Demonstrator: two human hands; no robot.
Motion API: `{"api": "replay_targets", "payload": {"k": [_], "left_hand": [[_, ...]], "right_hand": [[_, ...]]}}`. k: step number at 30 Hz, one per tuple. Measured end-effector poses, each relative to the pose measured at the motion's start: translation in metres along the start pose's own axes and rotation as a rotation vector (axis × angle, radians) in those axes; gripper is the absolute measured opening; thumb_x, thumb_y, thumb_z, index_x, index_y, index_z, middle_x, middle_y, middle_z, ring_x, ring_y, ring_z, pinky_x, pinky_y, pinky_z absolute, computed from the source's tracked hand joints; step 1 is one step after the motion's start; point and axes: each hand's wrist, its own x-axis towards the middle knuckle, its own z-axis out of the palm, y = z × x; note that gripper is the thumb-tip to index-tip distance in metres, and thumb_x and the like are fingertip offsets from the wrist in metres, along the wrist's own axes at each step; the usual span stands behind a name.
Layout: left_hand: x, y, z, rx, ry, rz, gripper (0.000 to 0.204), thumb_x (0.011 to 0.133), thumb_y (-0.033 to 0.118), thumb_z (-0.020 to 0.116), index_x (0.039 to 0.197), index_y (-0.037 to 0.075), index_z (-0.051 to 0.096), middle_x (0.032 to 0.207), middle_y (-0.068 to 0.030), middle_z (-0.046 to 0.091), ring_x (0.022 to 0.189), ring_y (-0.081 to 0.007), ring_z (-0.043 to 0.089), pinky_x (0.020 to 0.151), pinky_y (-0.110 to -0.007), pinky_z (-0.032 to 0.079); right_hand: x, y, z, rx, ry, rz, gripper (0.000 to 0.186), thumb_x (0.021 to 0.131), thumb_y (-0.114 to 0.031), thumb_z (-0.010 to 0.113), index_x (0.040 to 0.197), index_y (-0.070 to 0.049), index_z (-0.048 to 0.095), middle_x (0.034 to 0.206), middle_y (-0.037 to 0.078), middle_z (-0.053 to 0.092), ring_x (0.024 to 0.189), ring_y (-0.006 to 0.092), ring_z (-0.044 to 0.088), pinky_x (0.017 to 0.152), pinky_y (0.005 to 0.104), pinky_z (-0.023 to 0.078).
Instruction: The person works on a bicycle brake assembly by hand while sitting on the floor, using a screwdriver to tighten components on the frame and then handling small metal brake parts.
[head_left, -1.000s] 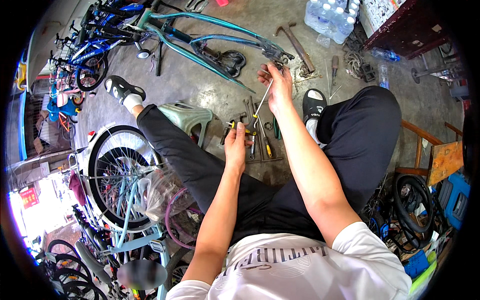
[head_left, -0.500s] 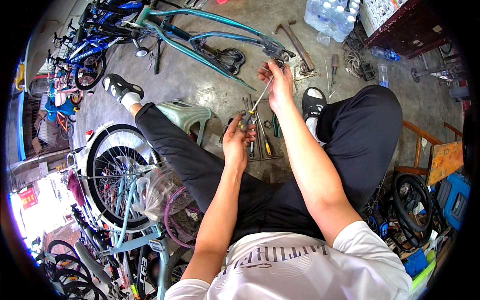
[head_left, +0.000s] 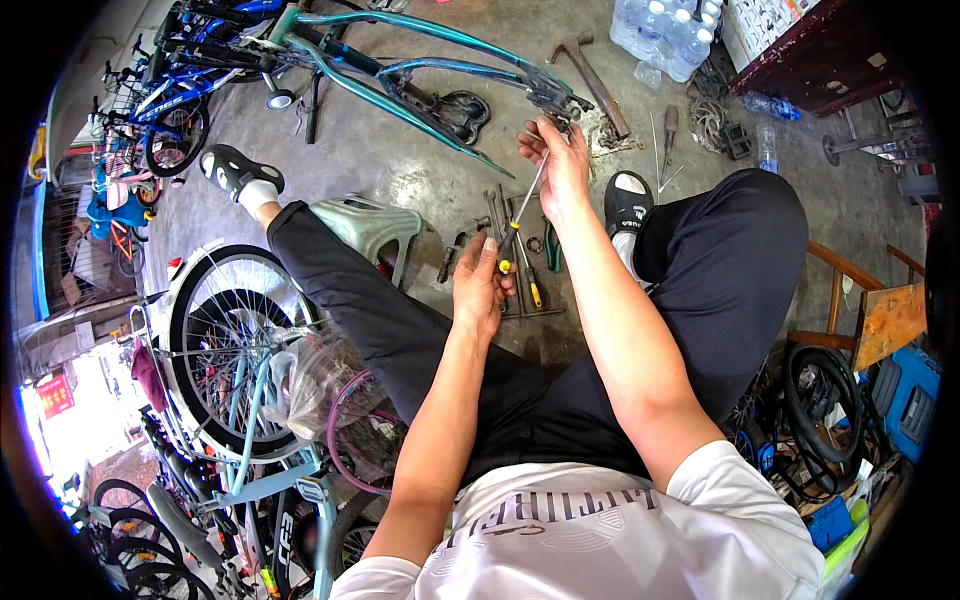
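Note:
In my left hand [head_left: 480, 292] is a screwdriver [head_left: 510, 240] with a yellow and black handle, gripped between thumb and fingers. Its thin metal shaft slants up and away toward my right hand [head_left: 563, 170]. The fingers of my right hand are curled together at the rear end of a teal bicycle frame [head_left: 450, 66], by its dark metal end fitting [head_left: 556, 97]. What those fingers pinch, and the screwdriver's tip, are hidden by the hand. The frame lies along the floor beyond my feet, with a black saddle [head_left: 465, 116] beside it.
A hammer [head_left: 598, 92] lies right of the frame end. Pliers [head_left: 552, 246] and a yellow-handled screwdriver [head_left: 535, 292] lie between my legs. A pale green stool [head_left: 375, 228] stands by my left leg. Bicycles [head_left: 235, 350] crowd the left; packed water bottles [head_left: 668, 38] stand far right.
The screwdriver's handle has turned and tipped in my left hand, its yellow end now pointing nearer to me. My left hand has shifted slightly right and nearer. The right hand has hardly moved.

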Motion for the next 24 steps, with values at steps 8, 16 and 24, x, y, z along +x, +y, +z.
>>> {"api": "replay_targets", "payload": {"k": [8,16,24], "left_hand": [[-0.005,-0.015,0.003,0.337,0.003,0.288,0.050,0.101,0.008,0.064,0.147,0.003,0.046,0.098,-0.0066,0.067,0.081,-0.0125,0.065,0.075,-0.028,0.055],[0.014,-0.031,-0.021,0.512,0.142,0.382,0.036,0.104,0.014,0.061,0.139,0.007,0.058,0.096,-0.0066,0.069,0.076,-0.0117,0.065,0.070,-0.026,0.053],[0.020,-0.026,-0.033,0.264,0.171,0.216,0.033,0.108,0.017,0.056,0.139,0.010,0.058,0.100,-0.0082,0.071,0.079,-0.0127,0.066,0.069,-0.028,0.056]], "right_hand": [[0.000,0.005,-0.003,-0.029,-0.009,0.018,0.029,0.095,-0.013,0.071,0.119,-0.004,0.057,0.105,0.012,0.069,0.088,0.0226,0.072,0.074,0.0334,0.057],[-0.004,0.011,-0.009,-0.072,-0.035,0.047,0.035,0.098,-0.009,0.065,0.128,0.000,0.051,0.119,0.018,0.068,0.097,0.0250,0.071,0.082,0.0349,0.058],[-0.015,0.018,-0.013,-0.041,-0.111,0.051,0.045,0.096,-0.003,0.068,0.135,0.004,0.047,0.127,0.021,0.065,0.102,0.0260,0.071,0.089,0.0354,0.058]]}}
